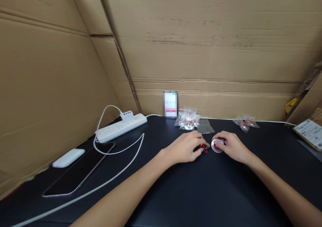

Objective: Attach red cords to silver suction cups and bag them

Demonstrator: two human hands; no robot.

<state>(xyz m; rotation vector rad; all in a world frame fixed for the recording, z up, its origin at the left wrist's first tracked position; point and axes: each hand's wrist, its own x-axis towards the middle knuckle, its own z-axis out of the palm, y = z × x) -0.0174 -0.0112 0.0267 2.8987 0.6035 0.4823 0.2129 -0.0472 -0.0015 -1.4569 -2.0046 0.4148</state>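
Note:
Two small finger cymbals, round metal discs with red loops, are in my hands above the black tabletop. The fingers of my left hand are closed on one finger cymbal, seen nearly edge-on, its red loop hanging below. My right hand pinches the other finger cymbal, whose pale face with a red middle shows towards me. A narrow gap separates the two discs. Just beyond my left hand lies a pile of clear bags holding similar discs, with a flat clear bag beside it.
Two bagged discs lie at the back right. A small screen leans against the cardboard wall. On the left are a power strip, a white cable, a phone and a white case. A labelled package stands right.

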